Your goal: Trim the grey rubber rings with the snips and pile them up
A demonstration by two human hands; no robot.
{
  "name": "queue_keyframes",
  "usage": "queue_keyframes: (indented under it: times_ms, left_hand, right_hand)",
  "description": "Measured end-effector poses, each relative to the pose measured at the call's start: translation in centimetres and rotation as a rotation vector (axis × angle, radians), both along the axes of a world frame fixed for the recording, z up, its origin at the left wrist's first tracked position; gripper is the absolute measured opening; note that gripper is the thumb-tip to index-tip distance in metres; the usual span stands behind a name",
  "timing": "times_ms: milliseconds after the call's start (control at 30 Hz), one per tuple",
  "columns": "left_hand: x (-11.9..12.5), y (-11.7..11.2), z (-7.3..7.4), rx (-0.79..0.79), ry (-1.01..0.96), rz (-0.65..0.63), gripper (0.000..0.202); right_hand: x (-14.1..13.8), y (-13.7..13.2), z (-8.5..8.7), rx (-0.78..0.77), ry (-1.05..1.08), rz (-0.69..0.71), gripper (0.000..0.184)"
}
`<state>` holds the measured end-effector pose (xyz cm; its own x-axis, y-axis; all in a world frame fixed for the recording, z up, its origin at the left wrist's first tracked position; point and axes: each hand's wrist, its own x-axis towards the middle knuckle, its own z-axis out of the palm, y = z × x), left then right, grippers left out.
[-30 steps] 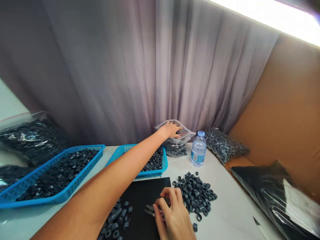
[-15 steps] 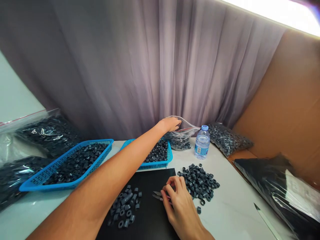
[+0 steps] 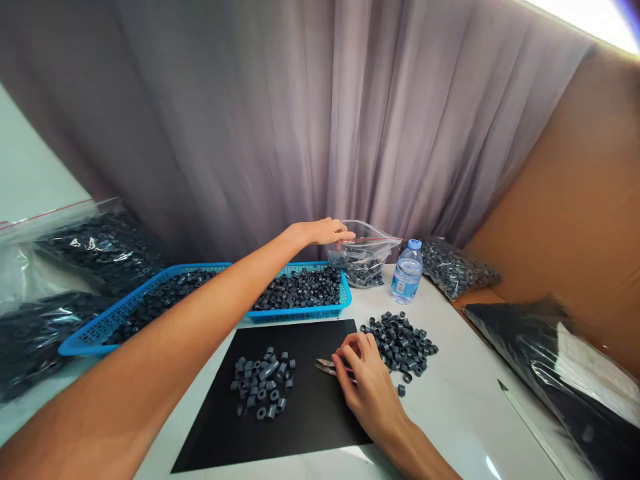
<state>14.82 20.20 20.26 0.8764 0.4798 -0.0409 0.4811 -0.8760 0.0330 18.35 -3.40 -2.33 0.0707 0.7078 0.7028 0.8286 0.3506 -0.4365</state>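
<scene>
My left hand (image 3: 331,231) reaches far forward to the left side of the mouth of a clear zip bag (image 3: 370,257), which holds dark grey rings. Its fingers are stretched out, with nothing visible in them. Lower right, my right hand (image 3: 367,373) is closed around small snips (image 3: 327,366), their blades pointing left over a black mat (image 3: 310,427); the handles are mostly hidden by the fingers. On the mat, left of the snips, lies a small pile of grey plastic rings (image 3: 263,383). A larger pile of rings (image 3: 403,340) sits just beyond my right hand.
Two blue baskets (image 3: 300,312) of rings stand behind the mat, one partly behind my left arm. A water bottle (image 3: 407,273) stands right of the zip bag. Filled bags (image 3: 100,250) lie at left and right. A pointed strip (image 3: 530,427) lies at right.
My left hand has drawn back leftward from over the zip bag's mouth to its left side. My right hand still holds the snips. The view has shifted, showing more of the mat.
</scene>
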Motion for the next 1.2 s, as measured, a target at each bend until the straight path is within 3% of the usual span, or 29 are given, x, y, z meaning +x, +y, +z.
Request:
queue_keyframes:
  times_ms: [200,400,667,1000,1100,1200]
  left_hand:
    - [0.2,-0.6,-0.1,0.075,0.040,0.054,0.030]
    - [2.6,-0.7,0.6,0.181,0.110,0.135,0.031]
    - [5.6,-0.4,-0.1,0.302,0.117,0.292,0.038]
    - [4.5,0.0,0.6,0.338,0.029,0.253,0.038]
    - [3.6,-1.0,1.2,0.346,-0.040,0.176,0.037]
    - [0.6,-3.1,1.1,0.397,-0.164,0.089,0.040]
  right_hand:
    - [-0.3,0.1,-0.3,-0.025,0.003,0.035,0.013]
    - [-0.5,0.1,-0.1,-0.012,-0.005,0.042,0.015]
    - [-0.2,0.3,0.2,-0.011,-0.002,0.042,0.015]
    - [-0.8,0.3,-0.2,-0.015,-0.070,0.085,0.015]
    - [-0.6,0.3,-0.1,-0.031,-0.085,0.088,0.015]
    - [-0.1,0.1,0.0,-0.068,-0.106,0.099,0.012]
